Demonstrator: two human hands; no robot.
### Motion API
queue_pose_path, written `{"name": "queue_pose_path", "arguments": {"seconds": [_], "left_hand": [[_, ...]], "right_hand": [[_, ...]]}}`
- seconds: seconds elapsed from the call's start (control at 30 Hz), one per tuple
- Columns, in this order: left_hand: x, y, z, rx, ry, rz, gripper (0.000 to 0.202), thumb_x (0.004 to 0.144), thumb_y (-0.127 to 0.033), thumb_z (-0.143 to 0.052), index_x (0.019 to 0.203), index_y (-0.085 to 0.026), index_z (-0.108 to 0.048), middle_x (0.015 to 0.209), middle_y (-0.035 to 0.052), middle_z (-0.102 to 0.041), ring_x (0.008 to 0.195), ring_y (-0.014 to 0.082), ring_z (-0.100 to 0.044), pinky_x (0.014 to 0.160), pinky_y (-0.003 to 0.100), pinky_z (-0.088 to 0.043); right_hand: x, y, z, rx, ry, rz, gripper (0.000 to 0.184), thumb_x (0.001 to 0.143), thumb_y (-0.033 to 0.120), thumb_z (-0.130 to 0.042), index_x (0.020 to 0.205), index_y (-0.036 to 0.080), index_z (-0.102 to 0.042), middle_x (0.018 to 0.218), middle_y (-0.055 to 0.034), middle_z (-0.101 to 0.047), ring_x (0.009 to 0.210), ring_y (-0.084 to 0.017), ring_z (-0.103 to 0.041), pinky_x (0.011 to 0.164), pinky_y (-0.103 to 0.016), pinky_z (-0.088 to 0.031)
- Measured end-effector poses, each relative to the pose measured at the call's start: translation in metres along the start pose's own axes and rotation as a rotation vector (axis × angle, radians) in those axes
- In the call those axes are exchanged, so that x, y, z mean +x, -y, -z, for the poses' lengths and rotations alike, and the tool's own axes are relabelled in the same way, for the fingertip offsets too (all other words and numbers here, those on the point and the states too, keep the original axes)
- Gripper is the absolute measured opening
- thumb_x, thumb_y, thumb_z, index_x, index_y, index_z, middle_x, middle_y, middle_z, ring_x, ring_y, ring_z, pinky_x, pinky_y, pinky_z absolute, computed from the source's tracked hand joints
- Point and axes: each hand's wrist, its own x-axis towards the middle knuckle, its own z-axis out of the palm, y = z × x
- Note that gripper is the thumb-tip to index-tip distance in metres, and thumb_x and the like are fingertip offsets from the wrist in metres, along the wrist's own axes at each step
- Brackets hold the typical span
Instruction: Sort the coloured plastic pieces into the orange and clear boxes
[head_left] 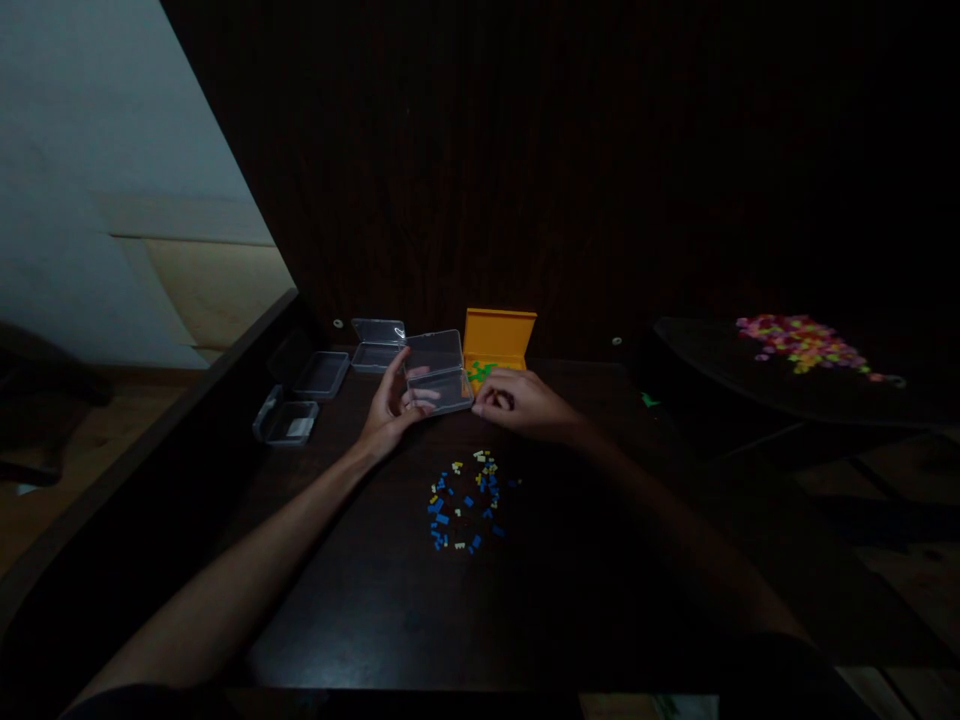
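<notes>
My left hand (390, 408) grips a clear plastic box (442, 388) by its left side, with the hinged lid raised and the box held off the desk. Beside the box's right corner is my right hand (517, 402), its fingers curled and pinched together; whatever they hold, if anything, is hidden. Just behind that hand stands an open orange box (500, 335) with green pieces (480, 372) inside. Small blue, yellow and white building bricks (469, 502) lie scattered on the dark desk in front of both hands.
More open clear boxes stand to the left: one at the back (377, 352), a flat one (322, 375) and a small one (289, 424). A heap of pink and yellow pieces (806, 345) lies on a dark surface at right. A dark panel (450, 180) rises behind the desk.
</notes>
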Motion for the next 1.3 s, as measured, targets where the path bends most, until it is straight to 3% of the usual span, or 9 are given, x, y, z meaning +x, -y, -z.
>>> {"name": "queue_pose_path", "arguments": {"seconds": [0.03, 0.1, 0.33, 0.63, 0.8, 1.3], "left_hand": [[0.000, 0.000, 0.000, -0.014, -0.015, 0.002, 0.089, 0.081, -0.030, -0.067, 0.151, -0.032, -0.013, 0.140, 0.0173, -0.045, 0.095, 0.0184, -0.068, 0.077, 0.030, -0.057], [0.001, 0.001, -0.001, -0.067, -0.038, 0.012, 0.091, 0.078, -0.028, -0.071, 0.151, -0.033, -0.016, 0.139, 0.0164, -0.046, 0.094, 0.0179, -0.068, 0.077, 0.030, -0.058], [0.001, -0.001, -0.002, -0.169, -0.042, 0.038, 0.095, 0.073, -0.021, -0.076, 0.150, -0.035, -0.023, 0.138, 0.0137, -0.047, 0.094, 0.0177, -0.068, 0.076, 0.028, -0.057], [-0.001, -0.004, -0.005, -0.199, -0.016, 0.044, 0.093, 0.074, -0.018, -0.075, 0.150, -0.034, -0.025, 0.140, 0.0146, -0.046, 0.093, 0.0159, -0.068, 0.073, 0.024, -0.057], [-0.001, -0.004, -0.007, -0.189, -0.011, 0.040, 0.094, 0.073, -0.018, -0.075, 0.150, -0.036, -0.024, 0.143, 0.0152, -0.044, 0.094, 0.0159, -0.067, 0.073, 0.025, -0.057], [-0.002, -0.010, -0.014, -0.168, -0.042, 0.027, 0.094, 0.071, -0.020, -0.078, 0.149, -0.033, -0.028, 0.140, 0.0155, -0.044, 0.094, 0.0161, -0.066, 0.073, 0.026, -0.057]], "right_hand": [[-0.003, 0.006, 0.001, -0.023, 0.163, 0.047, 0.010, 0.084, 0.027, -0.064, 0.081, 0.019, -0.068, 0.077, -0.0007, -0.062, 0.069, -0.013, -0.055, 0.066, -0.026, -0.042], [-0.009, 0.017, -0.002, -0.107, 0.346, 0.090, 0.012, 0.084, 0.030, -0.067, 0.084, 0.019, -0.068, 0.084, -0.0020, -0.064, 0.076, -0.014, -0.057, 0.068, -0.026, -0.040], [-0.016, 0.034, -0.019, -0.344, 0.548, 0.027, 0.021, 0.084, 0.033, -0.068, 0.099, 0.018, -0.065, 0.103, -0.0069, -0.065, 0.094, -0.020, -0.059, 0.069, -0.027, -0.037], [-0.016, 0.040, -0.023, -0.391, 0.589, 0.056, 0.019, 0.085, 0.031, -0.066, 0.097, 0.017, -0.067, 0.099, -0.0073, -0.067, 0.090, -0.019, -0.061, 0.070, -0.027, -0.040], [-0.015, 0.037, -0.028, -0.379, 0.602, 0.083, 0.010, 0.087, 0.021, -0.063, 0.093, 0.018, -0.070, 0.097, -0.0065, -0.069, 0.093, -0.018, -0.061, 0.074, -0.026, -0.041], [-0.020, 0.049, -0.029, -0.498, 0.603, 0.050, 0.019, 0.092, 0.017, -0.046, 0.099, 0.016, -0.064, 0.105, -0.0103, -0.066, 0.088, -0.018, -0.063, 0.066, -0.026, -0.040]]}}
